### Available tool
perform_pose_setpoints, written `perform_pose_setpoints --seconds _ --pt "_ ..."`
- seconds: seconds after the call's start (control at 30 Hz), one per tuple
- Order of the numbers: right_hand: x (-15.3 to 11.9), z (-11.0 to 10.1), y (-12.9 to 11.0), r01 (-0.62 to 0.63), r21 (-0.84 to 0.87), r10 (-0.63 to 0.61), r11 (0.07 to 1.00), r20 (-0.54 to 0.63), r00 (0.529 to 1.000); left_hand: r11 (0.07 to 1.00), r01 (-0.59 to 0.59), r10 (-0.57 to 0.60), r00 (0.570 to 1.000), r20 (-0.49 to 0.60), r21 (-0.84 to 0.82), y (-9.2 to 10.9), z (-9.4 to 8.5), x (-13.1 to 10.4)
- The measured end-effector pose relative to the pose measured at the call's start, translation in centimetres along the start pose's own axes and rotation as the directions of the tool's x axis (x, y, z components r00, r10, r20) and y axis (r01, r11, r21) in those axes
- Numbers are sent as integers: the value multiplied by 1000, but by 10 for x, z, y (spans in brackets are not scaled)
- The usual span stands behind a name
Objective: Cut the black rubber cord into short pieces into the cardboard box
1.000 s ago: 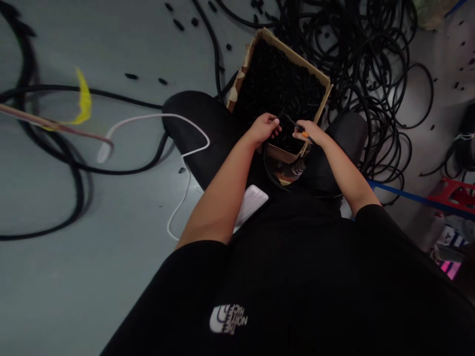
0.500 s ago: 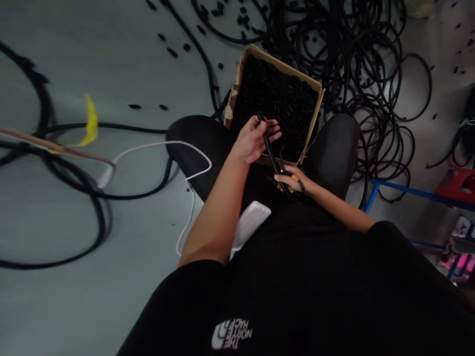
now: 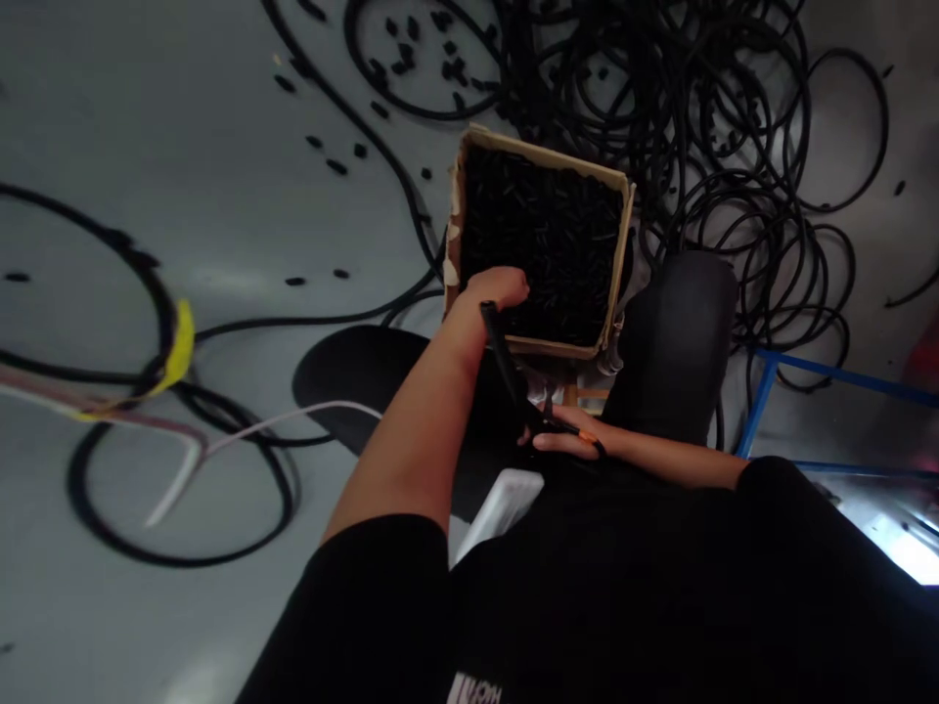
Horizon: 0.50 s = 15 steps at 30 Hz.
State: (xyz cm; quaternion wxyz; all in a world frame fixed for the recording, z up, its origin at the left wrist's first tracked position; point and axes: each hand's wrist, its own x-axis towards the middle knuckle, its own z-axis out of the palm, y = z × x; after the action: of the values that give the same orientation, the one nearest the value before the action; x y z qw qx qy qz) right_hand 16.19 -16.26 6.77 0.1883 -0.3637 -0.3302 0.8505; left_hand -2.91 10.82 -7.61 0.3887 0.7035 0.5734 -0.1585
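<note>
My left hand [image 3: 501, 286] is closed over the near left part of a cardboard box [image 3: 547, 156] filled with short black pieces; whatever it may hold is hidden. Nearer my body, my right hand [image 3: 572, 433] grips scissors [image 3: 576, 427] with an orange spot on the handle. A thick black tube [image 3: 500, 350] slants up from the right hand, and its free end lies by my left wrist. Whether the scissor blades touch the tube is too dark to tell.
Tangled black cable [image 3: 682, 108] lies beyond the box, with small black pieces scattered around. A white device [image 3: 503, 504] rests on my lap. On the left are cable loops with a yellow tag [image 3: 180, 347] and a pale cord. A blue frame [image 3: 759, 401] stands at right.
My left hand has let go of the black tube and moved over the box, its fingers now closed. The right hand still has the scissors and tube. The view has shifted.
</note>
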Motion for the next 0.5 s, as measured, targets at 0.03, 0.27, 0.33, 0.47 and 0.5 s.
perform_pose_setpoints --seconds 0.03,0.27,0.33,0.47,0.5 --pt "2 0 5 -24 38 25 999 -27 999 997 5 -10 997 76 71 1 5 10" --pt "5 11 23 -129 289 163 949 -96 982 989 -112 97 985 144 99 27 50 53" --pt "5 14 17 -142 284 176 948 -98 979 992 -119 112 983 143 47 33 55 68" --pt "-2 13 -9 -130 319 175 939 -116 978 989 -124 130 988 79 -74 43 54 104" --pt "-5 12 -15 -133 328 182 935 -124 975 987 -139 145 987 67 -85 46 51 112"
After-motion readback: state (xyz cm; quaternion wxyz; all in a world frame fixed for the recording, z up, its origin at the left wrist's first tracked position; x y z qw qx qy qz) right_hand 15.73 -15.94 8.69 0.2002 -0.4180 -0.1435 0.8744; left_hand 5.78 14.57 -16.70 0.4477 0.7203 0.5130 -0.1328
